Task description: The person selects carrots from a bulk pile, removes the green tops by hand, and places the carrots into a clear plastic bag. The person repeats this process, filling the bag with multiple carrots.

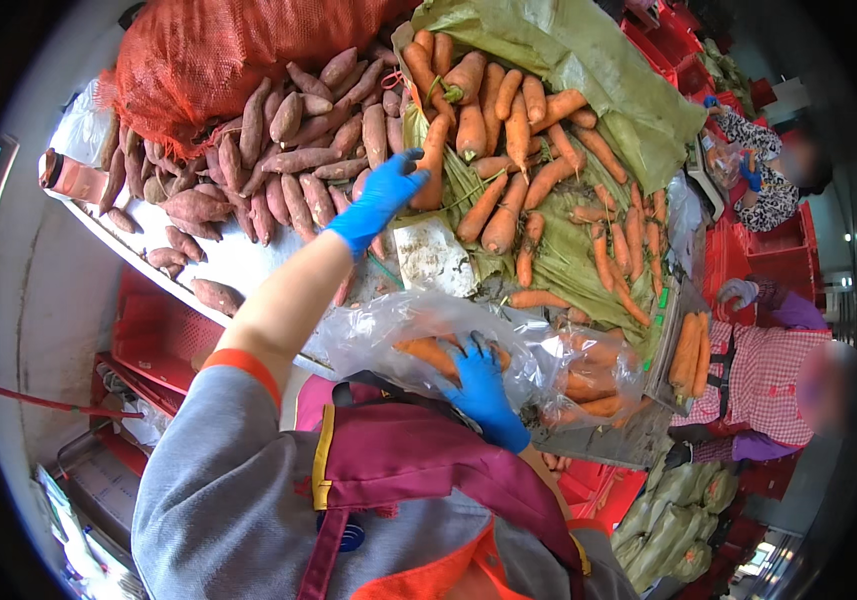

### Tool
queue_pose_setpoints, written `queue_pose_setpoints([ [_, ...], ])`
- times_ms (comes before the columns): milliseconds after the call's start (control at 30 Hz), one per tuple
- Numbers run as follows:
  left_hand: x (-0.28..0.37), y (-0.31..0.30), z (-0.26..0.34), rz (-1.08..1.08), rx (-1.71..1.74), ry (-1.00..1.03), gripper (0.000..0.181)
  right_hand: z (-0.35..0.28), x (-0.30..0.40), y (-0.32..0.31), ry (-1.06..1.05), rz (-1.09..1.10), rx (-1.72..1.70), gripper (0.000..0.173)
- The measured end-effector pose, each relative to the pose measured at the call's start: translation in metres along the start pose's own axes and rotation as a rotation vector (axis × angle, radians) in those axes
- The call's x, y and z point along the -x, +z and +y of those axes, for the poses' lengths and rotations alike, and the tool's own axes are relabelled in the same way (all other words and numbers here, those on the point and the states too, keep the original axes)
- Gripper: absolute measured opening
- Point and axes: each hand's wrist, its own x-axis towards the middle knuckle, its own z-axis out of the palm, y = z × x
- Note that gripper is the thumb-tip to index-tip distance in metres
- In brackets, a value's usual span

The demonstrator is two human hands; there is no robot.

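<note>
My left hand, in a blue glove, reaches over the table with its fingers apart, beside a large upright carrot at the border between the sweet potatoes and the carrot heap. Whether its fingertips touch that carrot cannot be told. Close to my body, my right hand, also blue-gloved, lies on a clear plastic bag with carrots inside, its fingers bent over bag and carrots. Just right of it rests another clear bag of carrots. A dirty white sheet lies between the hands and the heap.
A red mesh sack and a green woven sack stand at the back. A pink-capped bottle lies left. Carrots sit on a scale at right, near a co-worker in a checked garment; another co-worker is farther back. Red crates stand below.
</note>
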Motion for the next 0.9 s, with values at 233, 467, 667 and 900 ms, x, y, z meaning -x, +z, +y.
queue_pose_setpoints([
  [233, -0.018, 0.037, 0.014, 0.015, -0.91, -0.103, 0.079, 0.007, 0.027, -0.001, 0.075, 0.053, -0.449, 0.043],
  [467, 0.008, 0.013, 0.022, -0.494, 0.64, -0.337, 0.056, -0.008, 0.032, -0.053, 0.411, 0.093, -1.316, 0.025],
  [667, 0.084, 0.024, 0.101, -0.6, 0.997, -0.195, 0.065, -0.012, -0.01, -0.093, 0.397, 0.345, -1.46, 0.032],
  [900, 0.131, 0.03, 0.137, -0.721, 0.945, -0.213, 0.06, -0.03, -0.032, -0.095, 0.309, 0.354, -1.644, 0.067],
])
